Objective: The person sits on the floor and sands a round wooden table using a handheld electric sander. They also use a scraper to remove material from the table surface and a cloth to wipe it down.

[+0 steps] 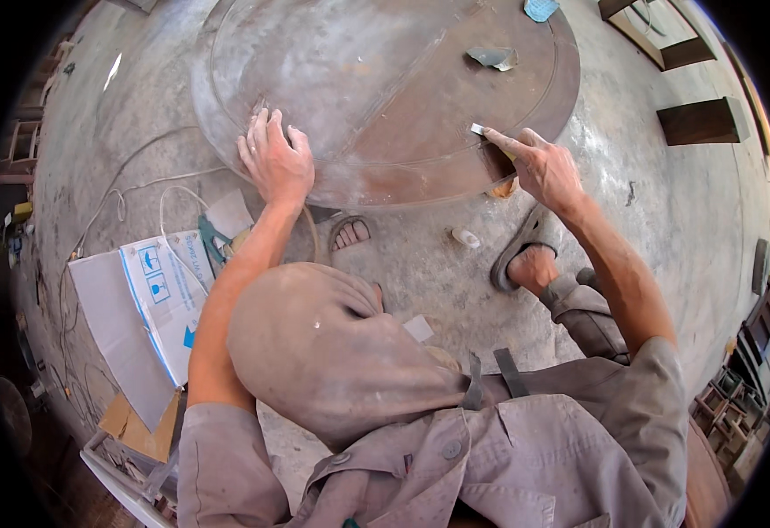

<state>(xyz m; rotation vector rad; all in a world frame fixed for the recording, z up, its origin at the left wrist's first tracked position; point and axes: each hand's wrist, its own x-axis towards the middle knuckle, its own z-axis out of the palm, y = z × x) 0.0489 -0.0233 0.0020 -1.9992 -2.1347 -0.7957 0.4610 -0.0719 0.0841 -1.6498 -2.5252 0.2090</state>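
Observation:
A large round wooden tabletop [385, 106], brown and smeared with pale dust, fills the upper middle. My left hand [279, 163] rests on its near left edge, fingers stretched forward and thumb apart, dusty white at the tips. Whether anything lies under those fingertips, I cannot make out. At the near right edge, my right hand [548, 172] is closed with its index finger pointing along a small flat tool with a pale tip [477, 129]. The tip touches or hovers just over the wood; the hand hides most of the tool. Farther back lies a crumpled grey-green sheet [492, 59], perhaps sandpaper.
A light-blue crumpled piece [541, 10] sits at the tabletop's far right. Opened cardboard [134, 317] and cables [121, 189] lie left on the concrete floor. A small white bottle [465, 238] is between my sandalled feet. Dark wooden frames [700, 121] stand at right.

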